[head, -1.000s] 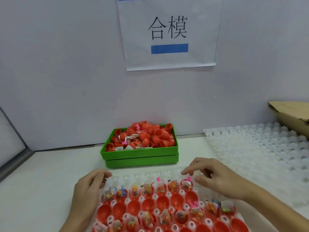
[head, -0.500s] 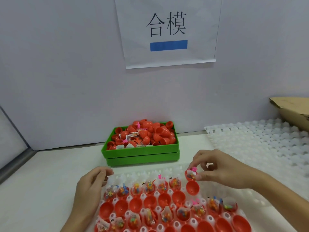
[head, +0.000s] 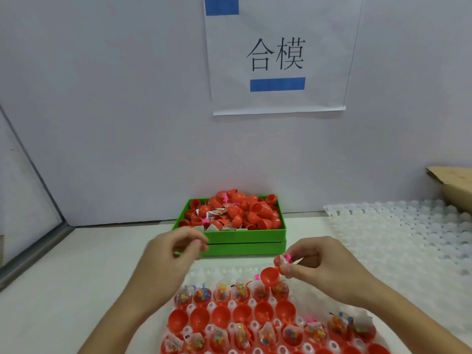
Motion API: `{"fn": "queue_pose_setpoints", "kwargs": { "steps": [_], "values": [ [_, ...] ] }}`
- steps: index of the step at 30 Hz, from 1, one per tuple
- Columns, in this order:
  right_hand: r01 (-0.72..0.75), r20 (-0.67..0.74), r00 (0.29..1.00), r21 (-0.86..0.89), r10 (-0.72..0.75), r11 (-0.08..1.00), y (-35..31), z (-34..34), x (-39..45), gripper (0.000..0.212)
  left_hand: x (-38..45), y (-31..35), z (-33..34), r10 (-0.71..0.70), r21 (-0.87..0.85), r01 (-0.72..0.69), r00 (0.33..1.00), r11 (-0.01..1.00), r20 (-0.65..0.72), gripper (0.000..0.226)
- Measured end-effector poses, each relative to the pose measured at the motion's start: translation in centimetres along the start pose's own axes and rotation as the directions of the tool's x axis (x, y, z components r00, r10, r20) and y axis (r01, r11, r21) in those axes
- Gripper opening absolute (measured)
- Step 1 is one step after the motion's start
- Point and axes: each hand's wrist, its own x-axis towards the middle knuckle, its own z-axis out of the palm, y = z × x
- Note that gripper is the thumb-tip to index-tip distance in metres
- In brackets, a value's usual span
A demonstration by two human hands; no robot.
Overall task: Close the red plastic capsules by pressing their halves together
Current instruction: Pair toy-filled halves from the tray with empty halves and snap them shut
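Head – right hand [head: 324,261] pinches capsule [head: 277,270].

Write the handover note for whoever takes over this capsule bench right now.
Right hand pinches an open capsule above the white tray; its empty half hangs beside the filled half.
Left hand is raised near the green bin, fingers curled; blurred, so whether it holds anything is unclear.
Done: none in the tray looks closed.
Left: press this capsule shut, then the filled halves and empty halves in the tray rows.

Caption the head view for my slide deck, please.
Right hand holds an open capsule above the tray; left hand lifted.
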Motion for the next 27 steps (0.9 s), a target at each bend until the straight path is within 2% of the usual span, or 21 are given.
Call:
{"fn": "queue_pose_setpoints", "kwargs": {
  "steps": [3, 6, 9, 11, 14, 18, 22, 27],
  "values": [
    [0.013, 0.008, 1.000, 0.036, -0.013, 0.999, -0.6, 0.5, 0.5, 0.021, -0.1, 3.5, 0.8, 0.056, 0.021, -0.064, 0.959, 0.998, 0.278, 0.011],
    [0.028, -0.001, 1.000, 0.100, -0.028, 0.995, -0.9, 0.7, 0.9, 0.030, -0.2, 4.6, 2.5, -0.007, 0.090, -0.032, 0.914, 0.995, 0.406, 0.046],
    [0.033, 0.018, 0.999, 0.168, -0.037, 0.985, -0.6, 1.1, 1.2, 0.034, -0.2, 3.9, 4.2, -0.049, 0.115, 0.002, 0.915, 0.993, 0.401, 0.074],
    [0.042, 0.043, 0.998, 0.177, -0.051, 0.983, -0.4, 1.2, 1.3, 0.033, -0.1, 3.1, 4.8, -0.058, 0.053, 0.040, 0.913, 0.998, 0.404, 0.078],
    [0.042, 0.066, 0.996, 0.191, -0.055, 0.981, -0.4, 1.0, 1.4, 0.029, 0.3, 1.9, 5.1, -0.026, -0.043, 0.046, 0.925, 0.998, 0.378, 0.061],
    [0.097, 0.057, 0.993, 0.152, -0.107, 0.984, -1.0, 1.0, 1.9, 0.022, 0.6, 1.1, 5.3, 0.072, -0.077, -0.049, 0.943, 0.996, 0.324, 0.039],
    [0.158, 0.054, 0.984, 0.151, -0.168, 0.976, -1.3, 1.7, 2.4, 0.021, 0.7, 0.9, 5.5, 0.120, -0.106, -0.093, 0.951, 0.990, 0.286, 0.039],
    [0.092, 0.053, 0.993, 0.199, -0.104, 0.976, -0.3, 2.1, 2.7, 0.025, 0.7, 0.5, 6.0, 0.157, -0.041, -0.152, 0.939, 0.988, 0.305, 0.037]
  ]
}}
